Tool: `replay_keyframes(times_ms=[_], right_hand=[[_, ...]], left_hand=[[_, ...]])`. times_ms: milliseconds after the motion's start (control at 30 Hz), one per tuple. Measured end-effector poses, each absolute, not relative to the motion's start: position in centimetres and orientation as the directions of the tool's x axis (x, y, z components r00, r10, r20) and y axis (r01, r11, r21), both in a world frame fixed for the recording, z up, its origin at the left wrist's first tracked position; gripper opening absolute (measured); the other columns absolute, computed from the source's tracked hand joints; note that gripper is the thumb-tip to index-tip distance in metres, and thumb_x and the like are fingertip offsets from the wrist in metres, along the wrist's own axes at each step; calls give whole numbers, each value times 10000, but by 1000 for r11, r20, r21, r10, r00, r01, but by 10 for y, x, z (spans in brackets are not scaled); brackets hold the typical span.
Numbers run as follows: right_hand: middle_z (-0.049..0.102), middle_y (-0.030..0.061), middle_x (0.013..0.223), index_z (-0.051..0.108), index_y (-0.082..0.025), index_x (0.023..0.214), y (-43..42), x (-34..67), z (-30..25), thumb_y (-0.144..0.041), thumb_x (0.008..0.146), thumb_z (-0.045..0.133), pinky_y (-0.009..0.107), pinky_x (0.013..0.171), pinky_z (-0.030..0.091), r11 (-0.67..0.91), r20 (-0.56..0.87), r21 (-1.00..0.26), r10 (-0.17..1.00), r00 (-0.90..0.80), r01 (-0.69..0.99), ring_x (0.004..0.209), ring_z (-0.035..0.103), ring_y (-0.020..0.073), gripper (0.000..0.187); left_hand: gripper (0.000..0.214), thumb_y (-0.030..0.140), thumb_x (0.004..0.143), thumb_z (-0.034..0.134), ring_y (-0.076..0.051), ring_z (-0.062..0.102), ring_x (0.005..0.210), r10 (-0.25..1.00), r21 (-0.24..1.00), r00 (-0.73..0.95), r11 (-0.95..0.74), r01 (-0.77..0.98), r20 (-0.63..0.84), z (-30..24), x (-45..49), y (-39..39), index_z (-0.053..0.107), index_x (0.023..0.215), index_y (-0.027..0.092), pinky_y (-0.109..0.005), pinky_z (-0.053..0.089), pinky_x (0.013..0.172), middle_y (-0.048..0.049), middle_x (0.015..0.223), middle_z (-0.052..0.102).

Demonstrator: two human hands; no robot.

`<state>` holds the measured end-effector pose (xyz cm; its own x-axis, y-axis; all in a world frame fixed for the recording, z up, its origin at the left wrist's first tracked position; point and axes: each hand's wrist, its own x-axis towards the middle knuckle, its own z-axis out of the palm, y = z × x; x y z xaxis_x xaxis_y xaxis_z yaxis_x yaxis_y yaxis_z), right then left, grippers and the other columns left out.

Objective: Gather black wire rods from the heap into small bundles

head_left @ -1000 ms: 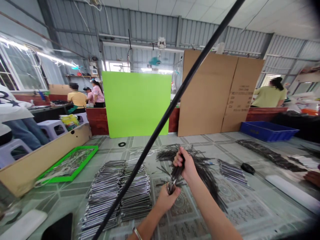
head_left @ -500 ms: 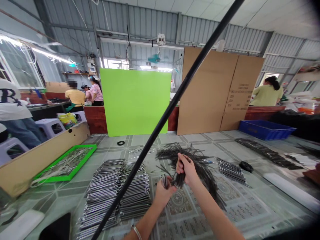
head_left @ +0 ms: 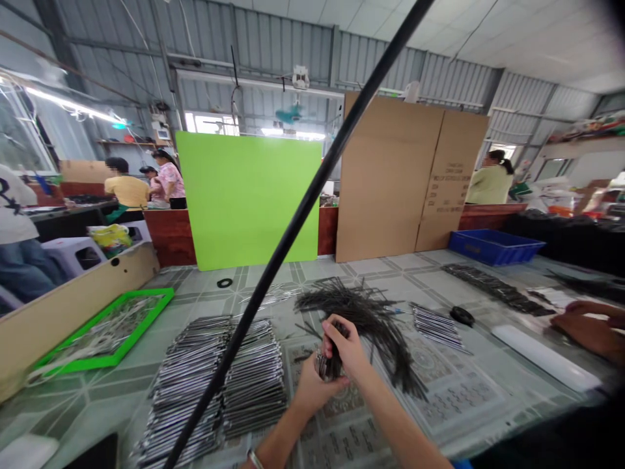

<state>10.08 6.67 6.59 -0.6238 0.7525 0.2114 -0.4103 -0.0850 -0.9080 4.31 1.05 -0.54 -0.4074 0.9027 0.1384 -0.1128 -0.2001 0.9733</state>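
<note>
My right hand (head_left: 344,342) is closed around a bundle of thin dark strips (head_left: 334,365) in front of the loose pile. My left hand (head_left: 315,384) is curled around the lower end of the same bundle, close against the right. A few paler, shinier ends show inside the left fingers, too small to name. Behind my hands, a tangled pile of long dark strips (head_left: 366,312) spreads to the right over the patterned table cover. To the left lie two rows of thin shiny rods (head_left: 254,378), stacked closely side by side.
A smaller row of shiny rods (head_left: 437,326) lies right of the pile, near a black coil (head_left: 461,316). A green tray (head_left: 107,332) stands left, a blue bin (head_left: 495,246) back right. Another person's hand (head_left: 586,326) rests at the right edge. A black pole (head_left: 293,238) crosses the view.
My right hand has come down and left with the dark strips, and my two hands now meet. The other person's hand has come further into view at the right. The view has shifted slightly.
</note>
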Motion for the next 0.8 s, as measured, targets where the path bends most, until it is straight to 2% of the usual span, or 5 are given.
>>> replay_keyframes(times_ms=[133,233,367,533,800], right_hand=[[429,-83,398,448,-173,634,69,100,68,-423,680,673,168,343,333,-85,209,-909,754,-622,-408,319,369,46,340],[425,-85,393,436,-176,627,74,101,71,-430,682,667,172,338,328,-121,192,-902,749,-634,-415,308,365,48,348],[428,-81,402,431,-175,610,80,102,76,-433,679,668,177,338,324,-174,157,-894,742,-652,-413,312,382,54,357],[418,-86,406,431,-179,624,89,104,78,-426,681,670,180,334,330,-239,149,-850,746,-649,-470,304,361,49,348],[391,-93,388,439,-174,605,97,107,95,-399,691,668,164,310,312,-254,184,-827,720,-669,-501,285,313,36,332]], left_hand=[[459,302,431,792,-117,385,646,913,976,-371,-210,-62,173,-11,39,12,473,722,148,-222,333,593,24,663,462],[546,421,388,807,-105,329,615,926,973,-331,-216,-75,181,-21,35,16,473,717,142,-218,285,559,33,629,419],[562,543,431,762,-105,312,614,930,970,-301,-237,-58,209,-26,33,18,488,706,137,-221,265,557,33,622,394],[544,607,446,723,-88,293,550,929,977,-308,-213,7,205,-22,32,17,459,587,152,-219,247,512,46,543,374],[449,565,624,633,-105,454,492,974,986,-170,-160,-37,152,-16,34,14,541,626,125,-229,359,509,-10,527,531]])
